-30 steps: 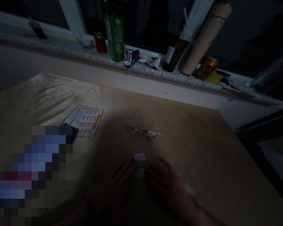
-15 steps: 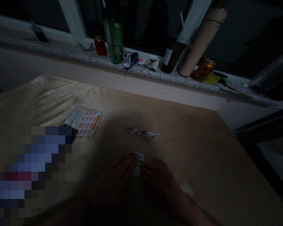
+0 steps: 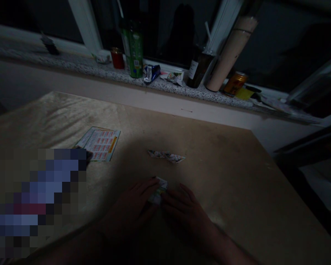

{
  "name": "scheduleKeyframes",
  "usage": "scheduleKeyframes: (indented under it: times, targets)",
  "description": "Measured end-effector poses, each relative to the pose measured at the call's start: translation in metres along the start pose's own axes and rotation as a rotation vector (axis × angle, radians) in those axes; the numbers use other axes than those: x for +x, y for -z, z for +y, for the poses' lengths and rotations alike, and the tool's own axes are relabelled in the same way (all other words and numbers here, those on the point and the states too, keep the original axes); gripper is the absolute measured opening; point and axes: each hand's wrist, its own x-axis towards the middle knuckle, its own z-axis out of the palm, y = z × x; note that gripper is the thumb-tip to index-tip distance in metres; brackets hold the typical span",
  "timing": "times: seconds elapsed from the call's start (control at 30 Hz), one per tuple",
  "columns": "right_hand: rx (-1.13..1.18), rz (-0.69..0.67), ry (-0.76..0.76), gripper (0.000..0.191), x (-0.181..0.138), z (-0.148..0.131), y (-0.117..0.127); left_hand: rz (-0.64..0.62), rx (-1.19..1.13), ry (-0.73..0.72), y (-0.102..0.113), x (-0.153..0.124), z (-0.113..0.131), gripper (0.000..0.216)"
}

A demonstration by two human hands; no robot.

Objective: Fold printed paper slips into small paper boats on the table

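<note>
In the dim light, a small strip of folded printed paper (image 3: 160, 189) lies on the table between my hands. My left hand (image 3: 138, 200) rests over its left side, fingers stretched out and lying flat, tips near its upper edge. From the right, my right hand (image 3: 186, 208) touches the paper's edge with extended fingers; the index finger points up, apart from the others. Parts of the paper are covered by the fingers. Just beyond sits a twisted folded-paper piece (image 3: 166, 156) with two pointed ends, touched by neither hand.
Printed sheets (image 3: 103, 145) lie at the left, beside a pixelated area. Along the granite windowsill (image 3: 171, 84) stand a green cup (image 3: 135, 51), a red jar (image 3: 117, 58), a dark cup with a straw (image 3: 198, 70), a tall pink cylinder (image 3: 231, 55) and an orange can (image 3: 235, 84).
The folded paper has tilted and shifted slightly left under my fingers. My left hand has moved a little left, and the right hand has followed. The view has shifted slightly.
</note>
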Motion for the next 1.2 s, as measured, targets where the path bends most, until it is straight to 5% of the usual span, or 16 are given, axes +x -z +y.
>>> scheduleKeyframes:
  times: [0.47,0.73,1.2]
  targets:
    - [0.086,0.09,-0.094,0.027,0.002,0.003,-0.004,0.097,-0.093,-0.041,0.001,0.002,-0.002,0.038]
    - [0.172,0.124,-0.171,0.035,0.004,0.004,0.0,0.047,-0.074,-0.174,0.001,0.0,-0.002,0.046]
    - [0.278,0.069,-0.294,0.045,0.004,0.001,0.011,-0.049,0.02,-0.144,0.003,-0.003,0.004,0.064]
